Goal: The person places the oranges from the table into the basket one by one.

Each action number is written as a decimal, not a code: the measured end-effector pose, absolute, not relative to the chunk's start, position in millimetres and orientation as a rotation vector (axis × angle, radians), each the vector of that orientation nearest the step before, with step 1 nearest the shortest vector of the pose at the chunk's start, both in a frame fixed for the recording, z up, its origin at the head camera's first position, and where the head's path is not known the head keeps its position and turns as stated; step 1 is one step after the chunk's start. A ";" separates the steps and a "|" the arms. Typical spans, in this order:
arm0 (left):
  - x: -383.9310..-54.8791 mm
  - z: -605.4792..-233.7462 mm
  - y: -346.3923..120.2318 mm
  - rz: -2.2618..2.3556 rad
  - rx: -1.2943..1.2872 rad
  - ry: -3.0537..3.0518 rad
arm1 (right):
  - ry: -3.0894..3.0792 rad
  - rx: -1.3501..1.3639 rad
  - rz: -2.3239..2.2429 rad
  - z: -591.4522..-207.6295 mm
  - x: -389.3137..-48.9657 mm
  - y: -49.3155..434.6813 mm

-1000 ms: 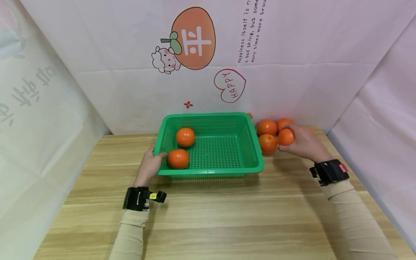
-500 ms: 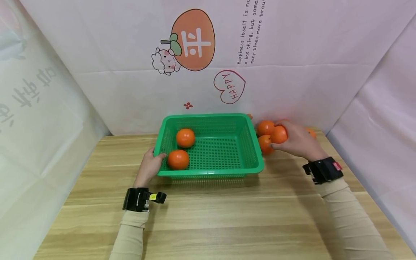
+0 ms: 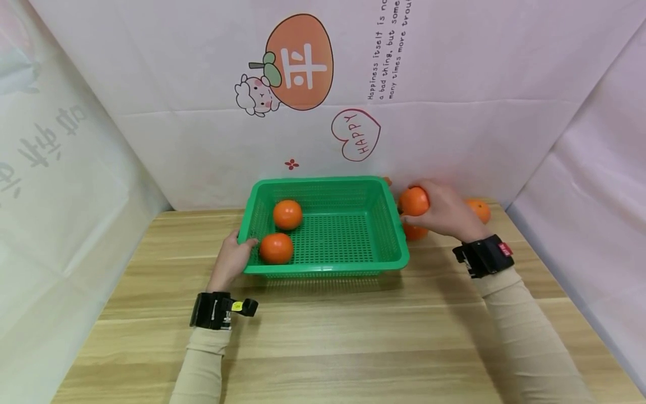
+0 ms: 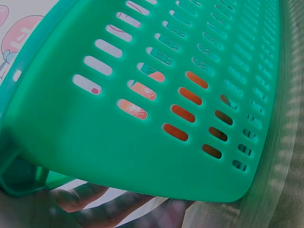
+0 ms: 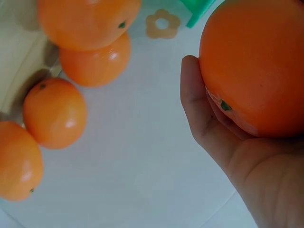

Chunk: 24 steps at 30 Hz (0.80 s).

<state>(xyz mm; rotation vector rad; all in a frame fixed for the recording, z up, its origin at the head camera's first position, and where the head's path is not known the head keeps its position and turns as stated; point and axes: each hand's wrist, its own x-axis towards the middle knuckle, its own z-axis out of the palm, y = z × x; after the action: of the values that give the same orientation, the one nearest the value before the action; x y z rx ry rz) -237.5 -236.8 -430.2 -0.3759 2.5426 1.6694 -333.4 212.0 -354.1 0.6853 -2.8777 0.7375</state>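
My left hand (image 3: 234,258) grips the left rim of a green plastic basket (image 3: 328,266), thumb over the edge; in the left wrist view its fingers lie under the slotted wall. Inside the basket, two oranges (image 3: 276,248) sit at the left end. To the right of the basket, my right hand (image 3: 446,210) holds an orange (image 3: 414,201) just outside the basket's right rim. The right wrist view shows the held orange (image 5: 256,66) close up, with fingers curled along it. Below it in the head view, another orange (image 3: 416,232) is partly covered by the held one.
One orange (image 3: 479,210) stands farther right, behind the wrist. Several loose oranges, such as this orange (image 5: 55,113), show in the right wrist view. A printed white cloth (image 3: 202,146) hangs behind the wooden table (image 3: 323,336), with more cloth at both sides.
My right hand has carried its orange leftward from over the loose oranges toward the basket's right rim, uncovering the orange behind the wrist. My left hand and the basket stay in place.
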 end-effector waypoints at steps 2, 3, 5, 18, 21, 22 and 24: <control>-237.6 -430.5 -237.0 1.666 -0.376 2.545 | -2.894 0.673 0.723 -352.5 -333.8 207.9; -237.6 -430.7 -237.1 1.665 -0.377 2.545 | -2.902 0.661 0.715 -352.0 -334.2 206.0; -237.7 -430.2 -237.2 1.667 -0.376 2.545 | -2.917 0.645 0.706 -350.2 -335.1 202.2; -237.6 -431.8 -236.8 1.664 -0.380 2.547 | -2.948 0.681 0.729 -342.3 -335.5 181.8; -237.9 -431.6 -237.3 1.660 -0.380 2.546 | -2.939 0.704 0.752 -341.5 -336.3 178.0; -238.1 -431.4 -237.4 1.659 -0.377 2.546 | -2.937 0.710 0.756 -341.1 -336.6 176.8; -238.8 -431.2 -238.0 1.657 -0.365 2.546 | -2.936 0.719 0.762 -339.8 -337.1 174.5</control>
<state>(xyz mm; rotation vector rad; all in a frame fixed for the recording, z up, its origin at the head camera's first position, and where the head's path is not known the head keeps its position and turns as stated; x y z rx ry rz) -238.8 -238.0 -431.2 -0.3651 2.5458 1.6572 -337.1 174.5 -339.8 0.7188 -2.9362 0.7618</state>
